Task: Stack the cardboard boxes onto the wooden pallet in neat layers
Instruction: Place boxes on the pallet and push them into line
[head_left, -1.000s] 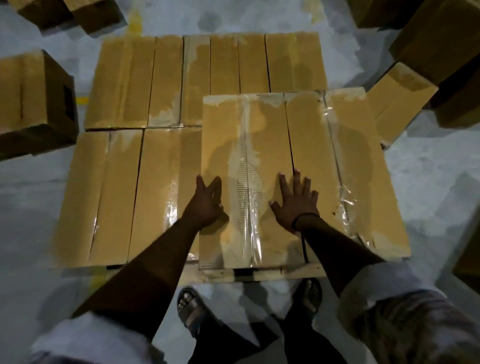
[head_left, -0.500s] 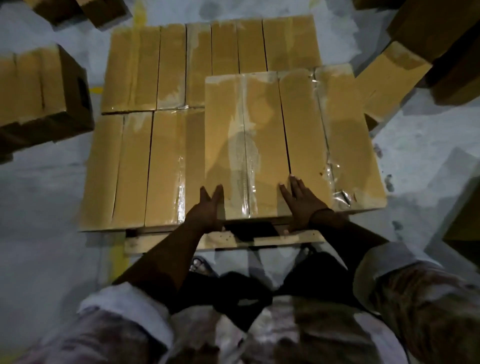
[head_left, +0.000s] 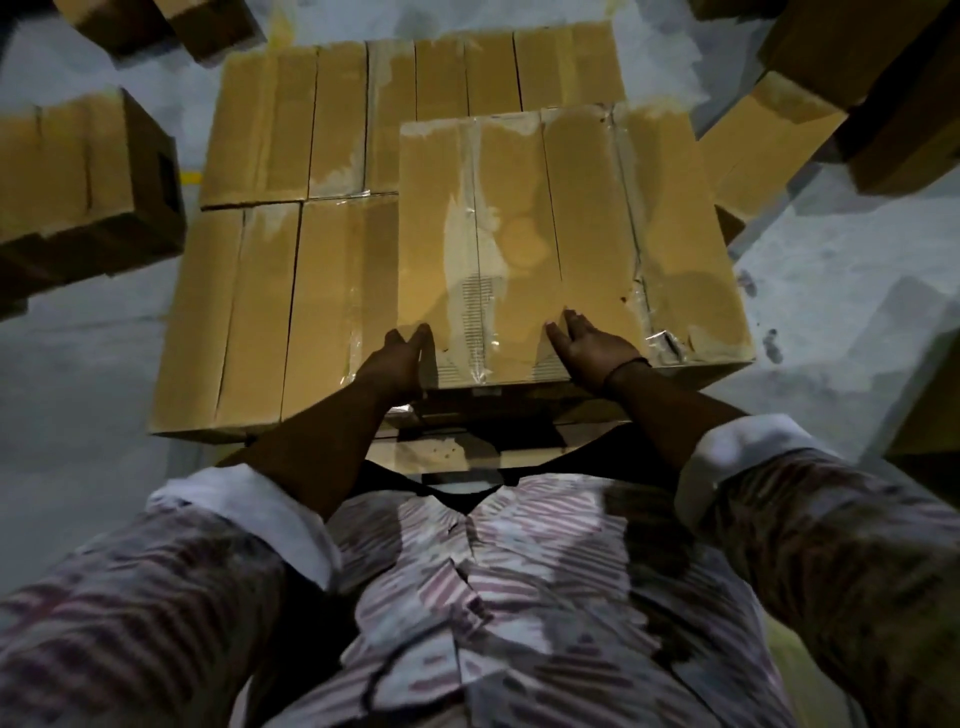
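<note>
Bottom layer of boxes (head_left: 249, 312) already covers the wooden pallet (head_left: 441, 452), so the upper box (head_left: 498, 234) sits on top to start layer two. Left hand (head_left: 400, 358) and right hand (head_left: 592, 345) lie flat at its near edge, fingers straight, gripping nothing, probably squaring it up. A second ago they were further up the lid.

Upper box (head_left: 550, 234) on lower boxes (head_left: 291, 312), right side; loose box (head_left: 78, 166) left of stack.
</note>
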